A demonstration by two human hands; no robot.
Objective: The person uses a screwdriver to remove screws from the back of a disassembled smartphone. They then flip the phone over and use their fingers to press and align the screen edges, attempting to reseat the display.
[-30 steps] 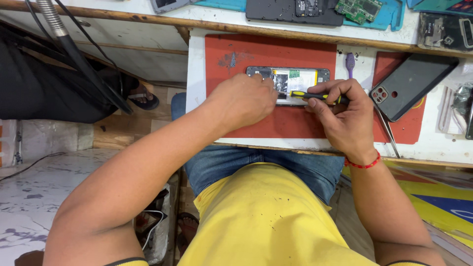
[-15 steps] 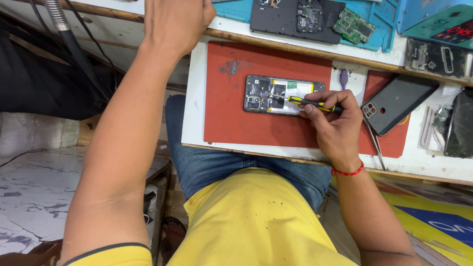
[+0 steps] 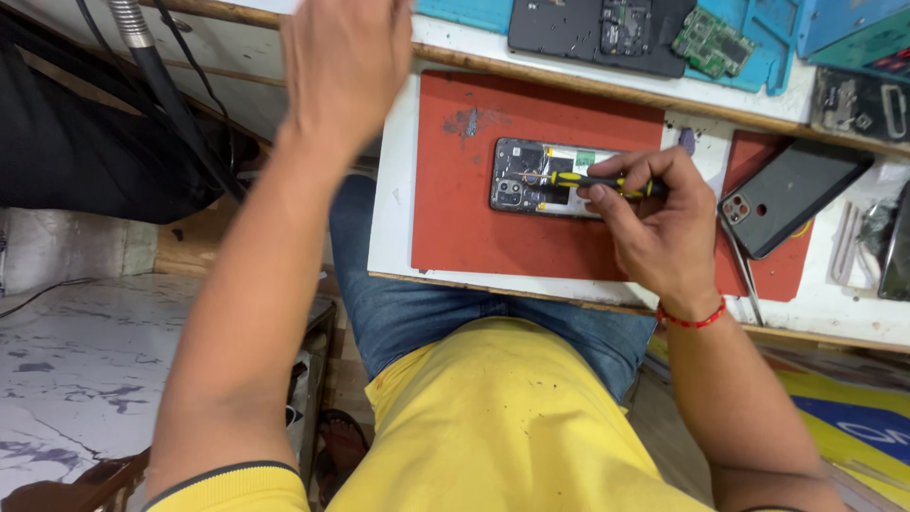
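Here the right hand [image 3: 654,223] grips a screwdriver [image 3: 592,179] over the opened phone [image 3: 531,180]; left hand [image 3: 346,57] lifted, empty.

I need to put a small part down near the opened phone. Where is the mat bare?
The red mat is bare left of and below the opened phone. Right is crowded: the right hand with its screwdriver, the dark phone cover, tweezers.

An opened smartphone [image 3: 545,177] lies flat on the red mat, back cover off, circuit parts and camera cluster exposed at its left end. A yellow-and-black screwdriver [image 3: 592,179] lies almost level over it, tip on the phone's insides.
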